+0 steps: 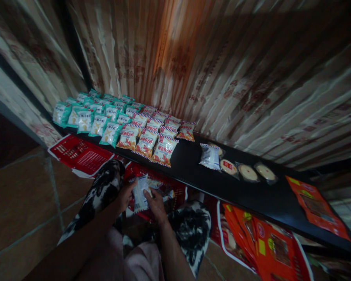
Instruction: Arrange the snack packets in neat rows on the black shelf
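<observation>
Step in hand, as judged: handling one snack bag [140, 196], back panel apparently up, above a red basket [180, 195] below the shelf's [190, 168] front edge. Left hand [125, 196] pinches its left side; right hand [157, 203] grips the opposite side, thumb on top. Next move, judged, calls for light, even pressure, the bag being soft. Counts on shelf: green bags [85, 121], left end, too crowded to total; orange-and-white bags [146, 143], about ten; lone silvery bag [210, 157], one; round cakes [248, 173], four; orange packet [318, 207], right end, one.
</observation>
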`<control>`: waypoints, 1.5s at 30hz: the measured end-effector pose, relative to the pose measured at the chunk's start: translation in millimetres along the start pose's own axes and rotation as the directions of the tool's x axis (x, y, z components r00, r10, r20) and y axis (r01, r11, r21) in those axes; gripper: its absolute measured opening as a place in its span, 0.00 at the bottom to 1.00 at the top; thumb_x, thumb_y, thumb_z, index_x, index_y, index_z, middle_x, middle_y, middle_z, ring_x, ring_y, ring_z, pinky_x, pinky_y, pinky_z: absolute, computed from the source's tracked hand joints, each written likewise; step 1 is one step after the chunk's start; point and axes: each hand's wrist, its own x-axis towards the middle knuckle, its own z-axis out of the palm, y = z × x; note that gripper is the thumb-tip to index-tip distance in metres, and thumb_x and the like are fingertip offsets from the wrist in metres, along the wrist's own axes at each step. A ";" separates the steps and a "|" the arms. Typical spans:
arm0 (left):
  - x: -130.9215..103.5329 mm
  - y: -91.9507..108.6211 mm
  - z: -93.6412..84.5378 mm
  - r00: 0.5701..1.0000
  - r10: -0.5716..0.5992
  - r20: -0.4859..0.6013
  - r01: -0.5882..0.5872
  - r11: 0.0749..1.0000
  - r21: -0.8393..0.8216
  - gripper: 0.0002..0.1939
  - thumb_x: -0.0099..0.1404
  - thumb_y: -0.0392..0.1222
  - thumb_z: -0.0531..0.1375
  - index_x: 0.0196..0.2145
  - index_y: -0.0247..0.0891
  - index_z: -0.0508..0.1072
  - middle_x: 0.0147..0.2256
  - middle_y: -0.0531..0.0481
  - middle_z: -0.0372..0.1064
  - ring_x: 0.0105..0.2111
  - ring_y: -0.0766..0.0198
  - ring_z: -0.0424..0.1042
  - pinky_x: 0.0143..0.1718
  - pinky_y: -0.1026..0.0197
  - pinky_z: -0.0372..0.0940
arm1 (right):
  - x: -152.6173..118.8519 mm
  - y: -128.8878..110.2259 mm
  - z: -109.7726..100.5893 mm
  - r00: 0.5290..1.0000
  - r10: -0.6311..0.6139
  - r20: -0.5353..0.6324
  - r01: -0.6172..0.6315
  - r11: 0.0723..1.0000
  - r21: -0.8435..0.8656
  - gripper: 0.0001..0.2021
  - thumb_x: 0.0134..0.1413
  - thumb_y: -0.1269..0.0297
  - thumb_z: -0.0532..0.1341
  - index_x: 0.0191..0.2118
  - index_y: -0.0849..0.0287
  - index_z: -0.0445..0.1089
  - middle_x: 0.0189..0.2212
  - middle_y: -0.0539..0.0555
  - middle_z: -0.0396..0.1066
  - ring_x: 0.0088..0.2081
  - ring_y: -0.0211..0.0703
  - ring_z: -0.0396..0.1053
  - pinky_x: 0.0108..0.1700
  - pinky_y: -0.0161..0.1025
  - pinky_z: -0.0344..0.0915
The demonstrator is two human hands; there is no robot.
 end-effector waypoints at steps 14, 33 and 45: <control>-6.8 6.4 9.8 0.979 0.090 -0.183 -0.070 0.991 0.112 0.21 0.45 0.51 0.68 0.32 0.34 0.72 0.24 0.49 0.73 0.23 0.63 0.72 0.26 0.62 0.67 | -3.0 -2.0 -1.6 0.988 -0.146 -0.058 0.122 0.945 -0.303 0.18 0.49 0.51 0.58 0.42 0.55 0.74 0.34 0.52 0.76 0.36 0.46 0.72 0.41 0.41 0.67; 3.2 1.2 4.7 0.950 0.236 -0.203 -0.192 0.957 0.215 0.19 0.45 0.54 0.66 0.25 0.37 0.67 0.20 0.54 0.67 0.22 0.64 0.69 0.24 0.64 0.63 | -1.4 -1.8 -5.0 0.965 -0.243 -0.095 0.204 0.931 -0.304 0.20 0.49 0.58 0.59 0.49 0.54 0.70 0.48 0.54 0.71 0.49 0.47 0.66 0.53 0.44 0.60; -7.0 5.0 9.1 0.991 0.113 -0.076 -0.107 0.990 0.087 0.15 0.45 0.41 0.64 0.32 0.38 0.68 0.30 0.50 0.73 0.37 0.59 0.73 0.39 0.61 0.65 | -5.7 -12.1 -4.2 0.959 -0.274 -0.066 0.238 0.912 -0.334 0.18 0.50 0.61 0.59 0.48 0.53 0.70 0.45 0.55 0.70 0.47 0.45 0.65 0.50 0.41 0.60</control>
